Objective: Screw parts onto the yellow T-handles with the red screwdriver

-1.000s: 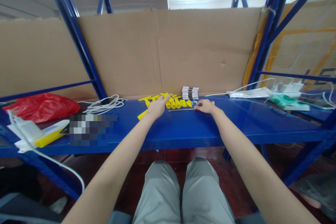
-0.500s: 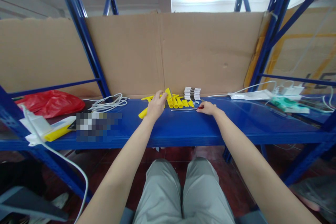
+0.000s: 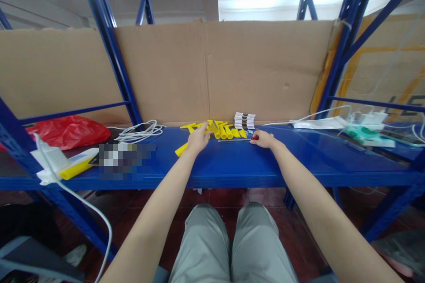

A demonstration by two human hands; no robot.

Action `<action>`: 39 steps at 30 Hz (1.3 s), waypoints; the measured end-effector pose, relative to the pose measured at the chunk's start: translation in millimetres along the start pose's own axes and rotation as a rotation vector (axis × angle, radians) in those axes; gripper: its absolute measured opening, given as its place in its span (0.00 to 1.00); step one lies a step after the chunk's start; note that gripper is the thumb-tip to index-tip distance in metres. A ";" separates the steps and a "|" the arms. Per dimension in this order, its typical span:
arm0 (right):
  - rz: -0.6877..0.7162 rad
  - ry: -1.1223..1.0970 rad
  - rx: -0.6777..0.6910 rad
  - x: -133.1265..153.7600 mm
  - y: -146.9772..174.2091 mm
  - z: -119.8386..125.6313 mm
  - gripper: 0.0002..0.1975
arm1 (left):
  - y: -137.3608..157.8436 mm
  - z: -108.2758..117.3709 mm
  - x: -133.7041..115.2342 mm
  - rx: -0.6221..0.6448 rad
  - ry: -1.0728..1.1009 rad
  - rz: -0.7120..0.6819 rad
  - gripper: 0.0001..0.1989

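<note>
My left hand is closed on a yellow plastic piece, its fingertips at the piece's near end, low over a row of similar yellow tube-shaped parts. Under and beside that wrist lies another yellow handle, partly covered by the hand. A yellow T-shaped part rests just behind. My right hand is closed round the red handle of a screwdriver, whose long thin shaft points left along the blue shelf. Small silvery bits, too small to name, lie near the right fingertips.
A stack of white pieces with dark bands stands against the cardboard. At left are a coiled white cable, a red plastic bag and a white-and-yellow object. White adapters and a green-and-white pack sit at right.
The yellow piece in my left hand has come down from a raised, upright tilt to lie lower over the row. My right hand stays on the screwdriver. The view has shifted slightly.
</note>
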State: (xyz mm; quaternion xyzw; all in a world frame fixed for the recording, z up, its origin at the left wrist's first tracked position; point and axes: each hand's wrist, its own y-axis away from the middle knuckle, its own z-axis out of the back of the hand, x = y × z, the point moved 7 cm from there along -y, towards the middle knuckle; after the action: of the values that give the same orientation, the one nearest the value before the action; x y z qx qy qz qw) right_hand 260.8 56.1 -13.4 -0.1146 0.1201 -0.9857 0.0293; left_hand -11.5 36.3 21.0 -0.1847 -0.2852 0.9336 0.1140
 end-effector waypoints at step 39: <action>0.338 -0.417 -0.220 9.8 -15.8 -3.6 0.07 | 0.8 -0.4 3.1 -0.024 0.059 0.032 0.16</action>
State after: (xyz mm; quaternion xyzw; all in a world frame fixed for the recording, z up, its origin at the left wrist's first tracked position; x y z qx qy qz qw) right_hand 249.9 71.4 -10.8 -0.2956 0.2352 -0.9030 0.2046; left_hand -14.3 36.9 19.3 -0.2181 -0.2899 0.9259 0.1051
